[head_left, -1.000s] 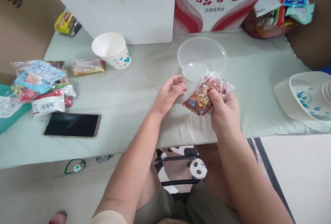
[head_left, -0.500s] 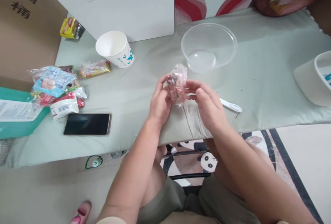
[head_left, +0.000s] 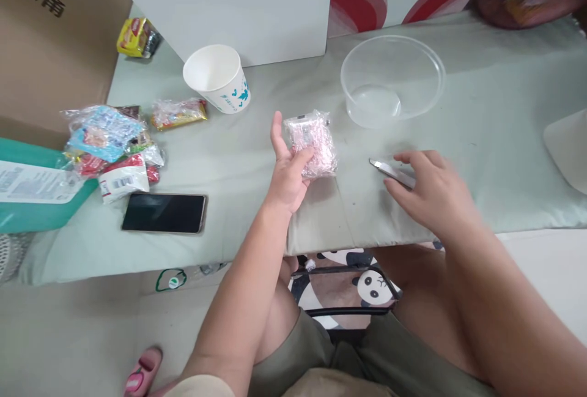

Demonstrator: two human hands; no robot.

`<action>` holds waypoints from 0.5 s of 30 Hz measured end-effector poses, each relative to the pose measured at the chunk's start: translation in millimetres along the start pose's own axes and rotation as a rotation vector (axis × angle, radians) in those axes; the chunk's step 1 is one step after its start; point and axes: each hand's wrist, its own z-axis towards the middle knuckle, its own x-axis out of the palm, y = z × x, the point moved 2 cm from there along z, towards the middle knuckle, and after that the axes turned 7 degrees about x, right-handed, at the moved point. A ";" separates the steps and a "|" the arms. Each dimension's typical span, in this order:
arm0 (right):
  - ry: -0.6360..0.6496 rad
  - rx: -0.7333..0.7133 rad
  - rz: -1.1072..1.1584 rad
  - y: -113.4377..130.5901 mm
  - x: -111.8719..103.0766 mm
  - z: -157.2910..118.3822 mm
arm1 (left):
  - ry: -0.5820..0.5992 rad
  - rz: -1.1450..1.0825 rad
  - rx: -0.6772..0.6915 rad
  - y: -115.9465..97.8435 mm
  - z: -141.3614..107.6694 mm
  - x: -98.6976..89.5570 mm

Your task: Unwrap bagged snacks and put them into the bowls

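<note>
Wrapped packet (head_left: 316, 137), pinkish under clear film, clasped beneath the thumb of the left grip (head_left: 288, 180), with forefinger raised free. Well to the right, right grip (head_left: 433, 189) with thumb and fingers on either side of a slim white cutter (head_left: 395, 172); cannot tell whether clamped or loose. Beyond and between both grips, clear plastic bowl (head_left: 376, 103) on the bench (head_left: 238, 201). Beyond the left grip and leftward, paper cup (head_left: 224, 82); farther left, heaped snack packets (head_left: 112, 140), with dark-screened phone (head_left: 164, 213) just nearer.
</note>
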 end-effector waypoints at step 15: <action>0.444 0.213 0.974 39.0 9.3 -14.5 | 0.176 0.304 0.280 6.4 -9.2 14.8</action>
